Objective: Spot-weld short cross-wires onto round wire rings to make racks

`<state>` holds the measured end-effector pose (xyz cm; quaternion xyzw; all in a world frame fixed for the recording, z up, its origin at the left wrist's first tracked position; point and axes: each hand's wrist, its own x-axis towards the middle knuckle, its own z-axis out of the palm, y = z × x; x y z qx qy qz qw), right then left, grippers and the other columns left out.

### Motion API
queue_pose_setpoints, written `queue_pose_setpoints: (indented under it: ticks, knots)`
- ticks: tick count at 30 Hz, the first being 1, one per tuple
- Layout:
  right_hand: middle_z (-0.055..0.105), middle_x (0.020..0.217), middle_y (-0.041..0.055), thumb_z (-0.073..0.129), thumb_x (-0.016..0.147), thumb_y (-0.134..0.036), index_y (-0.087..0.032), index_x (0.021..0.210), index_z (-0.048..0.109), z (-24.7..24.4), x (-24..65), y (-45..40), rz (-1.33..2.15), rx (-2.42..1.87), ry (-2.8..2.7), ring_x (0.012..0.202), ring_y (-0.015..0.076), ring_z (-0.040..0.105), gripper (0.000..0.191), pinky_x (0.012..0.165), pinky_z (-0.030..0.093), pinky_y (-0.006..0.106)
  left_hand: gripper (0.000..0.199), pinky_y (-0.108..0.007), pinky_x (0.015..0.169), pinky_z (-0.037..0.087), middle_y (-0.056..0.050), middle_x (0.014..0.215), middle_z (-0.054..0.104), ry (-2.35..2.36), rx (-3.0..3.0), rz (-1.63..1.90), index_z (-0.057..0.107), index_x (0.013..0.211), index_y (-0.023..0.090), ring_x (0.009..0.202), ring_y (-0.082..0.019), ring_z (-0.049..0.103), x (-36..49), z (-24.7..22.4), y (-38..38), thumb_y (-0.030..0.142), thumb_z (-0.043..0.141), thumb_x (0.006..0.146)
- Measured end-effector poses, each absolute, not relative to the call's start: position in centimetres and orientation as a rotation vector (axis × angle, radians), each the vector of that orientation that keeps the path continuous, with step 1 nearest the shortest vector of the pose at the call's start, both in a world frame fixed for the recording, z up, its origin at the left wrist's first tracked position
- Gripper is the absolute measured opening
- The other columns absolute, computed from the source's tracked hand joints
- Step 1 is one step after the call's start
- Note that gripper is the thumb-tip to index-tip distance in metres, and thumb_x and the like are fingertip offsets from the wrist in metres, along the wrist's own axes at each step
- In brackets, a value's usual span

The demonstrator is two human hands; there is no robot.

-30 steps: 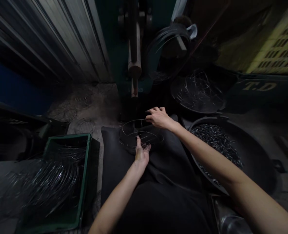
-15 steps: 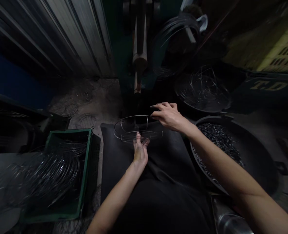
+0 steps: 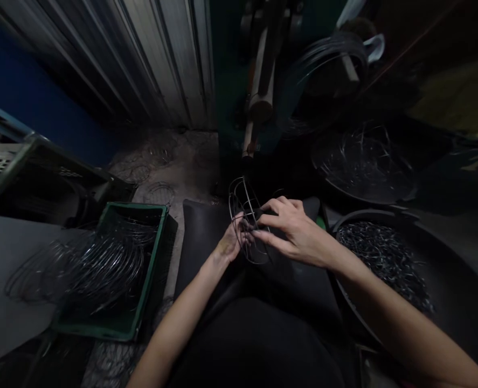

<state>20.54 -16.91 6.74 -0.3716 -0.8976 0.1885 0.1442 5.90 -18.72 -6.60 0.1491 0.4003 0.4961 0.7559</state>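
Note:
A round wire frame (image 3: 247,215) made of thin metal rings and cross wires is tilted nearly on edge above my lap, in front of the machine. My left hand (image 3: 234,237) grips it from the left, its fingers partly behind the wires. On the other side, my right hand (image 3: 289,229) has its fingers bent against the frame's right edge, and its fingertips meet the wires. Exactly what those fingertips pinch is too small and dark to make out.
A green crate (image 3: 141,302) with many wire rings stands at left. At right lie a large pan (image 3: 457,269) of short metal pieces and a dark pan (image 3: 404,191) of wire scraps. The machine's rod (image 3: 261,86) rises ahead, beside a wire coil (image 3: 299,81).
The wire frame has turned from lying nearly flat to standing nearly on edge. My right hand has come down closer to my left hand. The camera view has swung left.

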Motion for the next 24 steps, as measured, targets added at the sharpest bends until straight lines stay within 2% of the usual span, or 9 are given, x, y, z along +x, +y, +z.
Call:
queue_pose_setpoints:
  ticks: [3,7,12,19,24]
  knots:
    - [0.056,0.089,0.0051,0.044,0.089,-0.04,-0.024,0.089,0.065,6.6,19.7,-17.0,0.542,-1.048,-2.588,0.086,0.0183,0.047,0.026,0.081,0.032,0.037,0.028,-0.022,0.047,0.044,-0.002,0.067,0.058,0.819,0.347,0.961,0.059,0.087,0.017,0.051,-0.011,0.055,5.5,-6.8,-18.6,0.044,0.051,0.082]
    - [0.057,0.086,0.0051,0.041,0.091,-0.041,-0.023,0.083,0.064,6.8,20.3,-16.1,0.41,-1.118,-2.523,0.083,0.0184,0.048,0.031,0.078,0.032,0.038,0.045,-0.023,0.04,0.04,-0.007,0.066,0.061,0.684,0.325,0.674,0.053,0.071,0.015,0.043,-0.012,0.052,4.3,-6.9,-17.8,0.053,0.034,0.085]
    - [0.059,0.083,0.0047,0.041,0.09,-0.042,-0.023,0.085,0.063,7.4,22.5,-15.4,0.246,-1.199,-2.43,0.08,0.0186,0.051,0.03,0.075,0.033,0.037,0.044,-0.022,0.037,0.036,-0.01,0.073,0.063,0.532,0.317,0.552,0.047,0.068,0.016,0.042,-0.013,0.052,2.7,-6.5,-17.0,0.056,0.034,0.081]
    - [0.062,0.088,0.006,0.043,0.089,-0.043,-0.024,0.089,0.063,8.8,26.0,-15.6,0.17,-1.282,-2.407,0.083,0.0227,0.055,0.027,0.074,0.036,0.04,0.046,-0.021,0.035,0.033,-0.01,0.075,0.062,0.359,0.338,0.496,0.045,0.069,0.015,0.039,-0.012,0.051,2.1,-5.7,-16.6,0.057,0.031,0.08]
    - [0.064,0.086,0.006,0.042,0.087,-0.05,-0.025,0.088,0.063,8.0,29.2,-15.5,0.182,-1.391,-2.291,0.079,0.0232,0.057,0.032,0.07,0.039,0.039,0.045,-0.022,0.034,0.032,-0.011,0.077,0.062,0.305,0.336,0.496,0.046,0.07,0.014,0.038,-0.014,0.054,2.3,-5.1,-16.1,0.055,0.029,0.081]
